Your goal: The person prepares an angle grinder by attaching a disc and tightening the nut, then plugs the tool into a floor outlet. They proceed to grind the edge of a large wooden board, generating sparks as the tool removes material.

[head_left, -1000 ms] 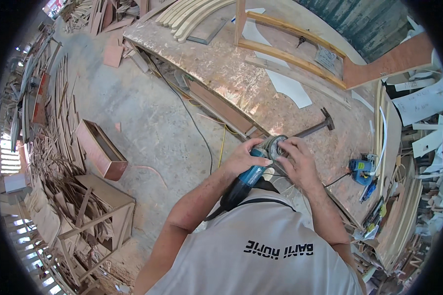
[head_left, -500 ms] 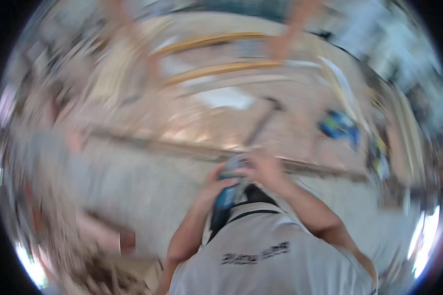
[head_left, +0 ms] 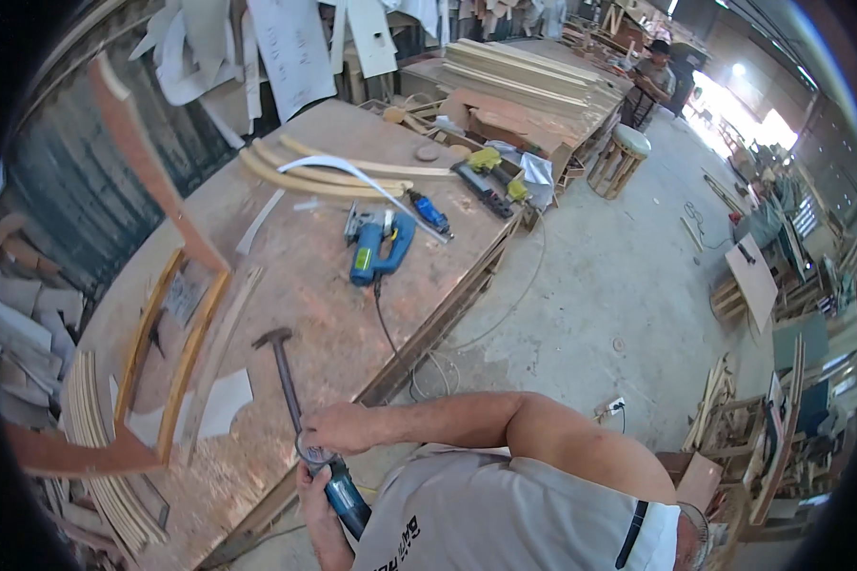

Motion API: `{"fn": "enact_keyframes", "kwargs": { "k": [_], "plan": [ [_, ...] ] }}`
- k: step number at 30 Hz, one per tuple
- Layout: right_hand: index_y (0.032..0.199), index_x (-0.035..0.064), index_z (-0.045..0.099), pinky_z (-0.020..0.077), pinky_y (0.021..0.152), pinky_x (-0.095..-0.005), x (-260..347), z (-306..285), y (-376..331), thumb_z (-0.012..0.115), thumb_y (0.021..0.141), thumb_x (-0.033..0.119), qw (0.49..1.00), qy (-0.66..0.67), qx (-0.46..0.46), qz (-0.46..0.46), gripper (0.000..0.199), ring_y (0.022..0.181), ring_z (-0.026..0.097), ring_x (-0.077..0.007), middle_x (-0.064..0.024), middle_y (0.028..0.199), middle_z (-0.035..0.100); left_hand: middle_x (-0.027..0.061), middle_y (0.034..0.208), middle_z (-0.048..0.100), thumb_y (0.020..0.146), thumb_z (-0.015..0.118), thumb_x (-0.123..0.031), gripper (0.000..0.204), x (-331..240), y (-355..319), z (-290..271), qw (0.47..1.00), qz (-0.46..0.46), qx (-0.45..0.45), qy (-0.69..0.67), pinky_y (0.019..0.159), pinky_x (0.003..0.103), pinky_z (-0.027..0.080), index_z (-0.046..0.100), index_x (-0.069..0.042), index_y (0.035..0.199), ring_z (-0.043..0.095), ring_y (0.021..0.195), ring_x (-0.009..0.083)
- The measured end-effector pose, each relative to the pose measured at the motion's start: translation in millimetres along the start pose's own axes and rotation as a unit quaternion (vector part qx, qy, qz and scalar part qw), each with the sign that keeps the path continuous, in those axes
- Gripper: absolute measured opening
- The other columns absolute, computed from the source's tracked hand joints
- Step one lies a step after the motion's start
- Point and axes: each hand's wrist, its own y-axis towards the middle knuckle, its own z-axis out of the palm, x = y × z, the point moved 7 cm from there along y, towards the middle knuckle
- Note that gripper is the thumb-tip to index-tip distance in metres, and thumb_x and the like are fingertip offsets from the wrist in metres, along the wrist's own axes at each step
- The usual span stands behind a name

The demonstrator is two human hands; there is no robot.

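Observation:
Just off the table's front edge, a teal angle grinder [head_left: 348, 502] is in both hands, its round head upward. My left hand [head_left: 316, 500] wraps round the grinder near its head. My right hand [head_left: 341, 427] is closed over the top of the head, hiding part of the disc; its fingertips are partly hidden. A claw hammer [head_left: 287, 375] lies on the worktable [head_left: 300, 285], its handle end reaching my right hand. Farther along lie a blue jigsaw [head_left: 371, 255] with a dark cord and a smaller blue power tool [head_left: 430, 211].
A wooden frame with curved rails [head_left: 192, 352] stands at the left. Curved strips [head_left: 324, 179] and a black-and-yellow tool [head_left: 487, 188] lie at the table's far end. Beyond are stacked boards [head_left: 524, 81], a round stool [head_left: 624, 157] and a seated person [head_left: 655, 76]. Cords trail on the floor.
My view has swung to the right, bringing the far workshop and its floor into sight. Both hands remain on the angle grinder. The earlier frame is blurred.

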Motion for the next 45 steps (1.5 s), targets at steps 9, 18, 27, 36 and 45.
{"fn": "enact_keyframes", "kwargs": {
  "k": [9, 18, 27, 36, 45],
  "plan": [
    [0.106, 0.0067, 0.057, 0.0536, 0.072, -0.0479, -72.1, -83.9, -50.6, 0.074, 0.074, 0.031, 0.987, 0.011, -0.016, 0.162, 0.044, 0.086, 0.065, -0.0375, -0.0161, 0.098, 0.061, 0.011, 0.107, 0.064, 0.076, 0.076, -0.008, 0.058, 22.5, 77.9, 75.8, 0.995, -0.021, 0.088, 0.043, 0.072, 0.033, 0.058, 0.048, -0.002, 0.126, 0.067, 0.086, 0.0216],
    [0.097, 0.0044, 0.06, 0.0535, 0.069, -0.0476, -122.1, -124.0, -82.7, 0.07, 0.074, 0.026, 0.982, -0.017, -0.092, 0.161, 0.033, 0.084, 0.065, -0.0374, -0.0173, 0.094, 0.062, 0.0106, 0.115, 0.061, 0.075, 0.075, -0.008, 0.062, 53.7, 143.6, 103.2, 0.984, -0.047, 0.15, 0.08, 0.081, 0.031, 0.054, 0.048, -0.001, 0.13, 0.064, 0.093, 0.0199],
    [0.095, 0.0027, 0.065, 0.0535, 0.067, -0.0441, -170.5, -166.9, -135.7, 0.063, 0.081, 0.02, 0.923, 0.073, -0.3, 0.229, 0.022, 0.079, 0.066, -0.0344, -0.018, 0.085, 0.065, 0.0145, 0.119, 0.059, 0.079, 0.069, -0.007, 0.061, 56.0, 157.4, 172.1, 0.971, -0.124, 0.186, 0.081, 0.081, 0.037, 0.057, 0.044, -0.001, 0.134, 0.065, 0.095, 0.0262],
    [0.103, 0.0095, 0.063, 0.0475, 0.056, -0.0277, -201.8, -57.0, -182.4, 0.058, 0.097, 0.028, 0.488, 0.703, -0.294, 0.426, 0.02, 0.071, 0.059, -0.012, 0.0007, 0.08, 0.058, 0.0113, 0.112, 0.062, 0.076, 0.078, -0.015, 0.067, 22.9, 171.6, 173.9, 0.968, -0.153, 0.161, 0.115, 0.083, 0.033, 0.053, 0.047, 0.0, 0.134, 0.064, 0.097, 0.0202],
    [0.092, 0.011, 0.06, 0.0397, 0.05, -0.0233, -178.2, -43.5, -99.9, 0.068, 0.091, 0.029, 0.541, 0.657, -0.257, 0.458, 0.02, 0.061, 0.053, -0.0099, 0.0017, 0.078, 0.056, 0.0118, 0.111, 0.065, 0.078, 0.078, -0.009, 0.063, 20.2, 179.7, 90.6, 0.975, -0.178, 0.127, 0.033, 0.077, 0.034, 0.058, 0.049, -0.001, 0.133, 0.067, 0.093, 0.0194]
  ]
}}
